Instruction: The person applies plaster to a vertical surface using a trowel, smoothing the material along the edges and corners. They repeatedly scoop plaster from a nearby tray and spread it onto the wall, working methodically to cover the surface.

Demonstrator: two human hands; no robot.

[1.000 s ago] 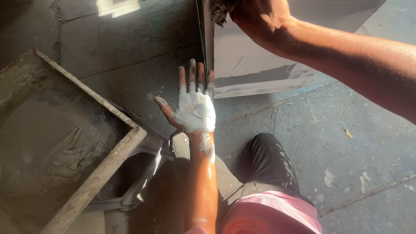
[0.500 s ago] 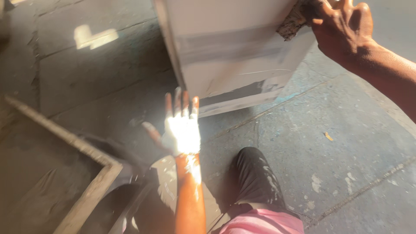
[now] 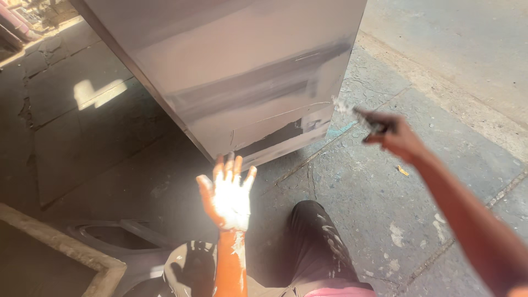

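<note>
1. Head view, looking down: right hand (image 3: 397, 137) now at centre right of the frame, lowered from the upper right corner occupied half a second ago, and off the top edge of the grey panel (image 3: 231, 77).
2. Right fingers clenched around a small dark tool (image 3: 367, 118), blurred by motion; pale smear at its tip, just beside the panel's right edge. Exact kind of tool not discernible.
3. Left hand (image 3: 228, 195) at lower centre, much as in the earlier frames: released, palm up, fingers spread, holding nothing; fingertips close to the panel's lower edge, contact not certain.
4. Meaning of the change, as a judgement: grip on the panel top given up, tool brought down toward the lower right face, where bare dark patches show between pale coated bands.
5. Panel: large, flat, smooth, matte grey, filling the upper centre; streaked with lighter filler and darker uncoated strips near the bottom.
6. Left palm and wrist: caked in white paste, brightly sunlit.
7. Ground: rough stone paving (image 3: 385, 220), cracked, jointed, spotted with white splashes.
8. Lower left: corner of a shallow tray (image 3: 82, 258) with a thick, gritty rim.
9. Lower centre: dark trouser knee (image 3: 316, 247), speckled white.
</note>
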